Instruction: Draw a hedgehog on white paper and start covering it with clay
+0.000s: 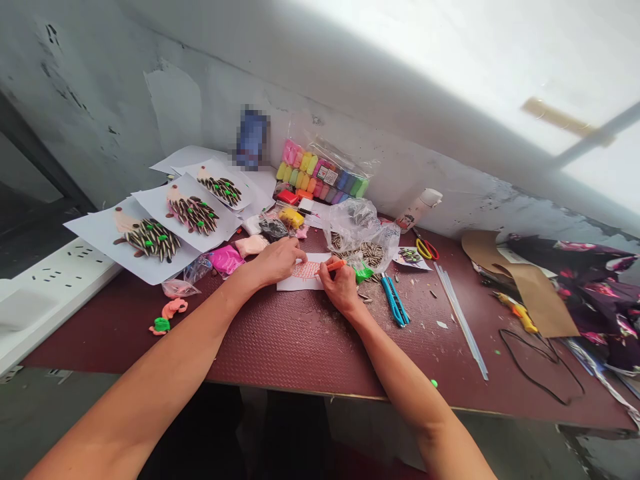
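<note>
Working from the remote feed, I take the small white paper card with orange marks (pixel 305 276) as my landmark; it lies flat on the maroon textured tabletop (pixel 280 347), between the person's two hands.

Right hand (pixel 341 287): at the card's right edge, fingers closed around a slim orange pen (pixel 335 265), its tip end toward the marks. Left hand (pixel 281 260): over the card's upper left, fingers bent and in contact with the paper; I cannot tell whether anything sits beneath them.

Left of the card: a pale pink lump of clay (pixel 251 245) near the left hand, then a magenta lump (pixel 227 260). Farther left, three white sheets bearing hedgehog shapes of striped seeds with green dots; I log the nearest sheet (pixel 96 235).

Just right of the card, behind the right hand: a crumpled clear plastic bag (pixel 353 219) with loose striped seeds (pixel 371 253), and a bright green lump (pixel 363 273). Farther right, a turquoise-handled cutter (pixel 395 300), yellow-and-red-handled scissors (pixel 427 249), long translucent sticks (pixel 461 321) and a yellow glue gun (pixel 521 315) with a black cord.

Beyond the card, by the wall: a clear pack of many-coloured clay pieces (pixel 325 175).
</note>
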Available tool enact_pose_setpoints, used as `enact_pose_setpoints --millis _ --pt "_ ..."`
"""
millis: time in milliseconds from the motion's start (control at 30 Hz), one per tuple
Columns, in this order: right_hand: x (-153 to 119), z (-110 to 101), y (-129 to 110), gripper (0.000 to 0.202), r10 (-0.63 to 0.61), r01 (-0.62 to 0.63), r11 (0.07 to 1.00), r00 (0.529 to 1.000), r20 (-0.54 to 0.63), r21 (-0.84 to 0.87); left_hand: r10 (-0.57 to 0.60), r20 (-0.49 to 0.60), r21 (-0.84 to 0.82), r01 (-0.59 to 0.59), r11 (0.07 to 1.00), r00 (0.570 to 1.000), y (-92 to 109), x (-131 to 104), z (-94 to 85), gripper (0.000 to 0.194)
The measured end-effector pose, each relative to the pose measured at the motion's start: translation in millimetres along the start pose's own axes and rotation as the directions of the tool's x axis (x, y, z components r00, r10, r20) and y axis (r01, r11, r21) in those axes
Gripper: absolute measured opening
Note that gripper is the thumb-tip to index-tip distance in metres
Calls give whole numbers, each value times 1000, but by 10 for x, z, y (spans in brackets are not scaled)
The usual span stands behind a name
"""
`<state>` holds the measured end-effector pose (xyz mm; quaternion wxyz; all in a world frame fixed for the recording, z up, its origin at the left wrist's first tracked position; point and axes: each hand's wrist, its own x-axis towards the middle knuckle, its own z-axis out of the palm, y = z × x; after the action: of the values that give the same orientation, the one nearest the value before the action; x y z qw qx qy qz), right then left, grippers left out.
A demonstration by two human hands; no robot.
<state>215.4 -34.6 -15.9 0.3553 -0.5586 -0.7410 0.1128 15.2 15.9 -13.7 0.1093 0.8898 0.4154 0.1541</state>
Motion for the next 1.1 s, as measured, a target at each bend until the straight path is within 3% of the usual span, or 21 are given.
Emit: enact_pose_setpoints --millis 1100 --pt "-9 -15 -47 28 -14 13 998 1000 19 57 0 15 29 -1 1000 1000 -5 -2 0 37"
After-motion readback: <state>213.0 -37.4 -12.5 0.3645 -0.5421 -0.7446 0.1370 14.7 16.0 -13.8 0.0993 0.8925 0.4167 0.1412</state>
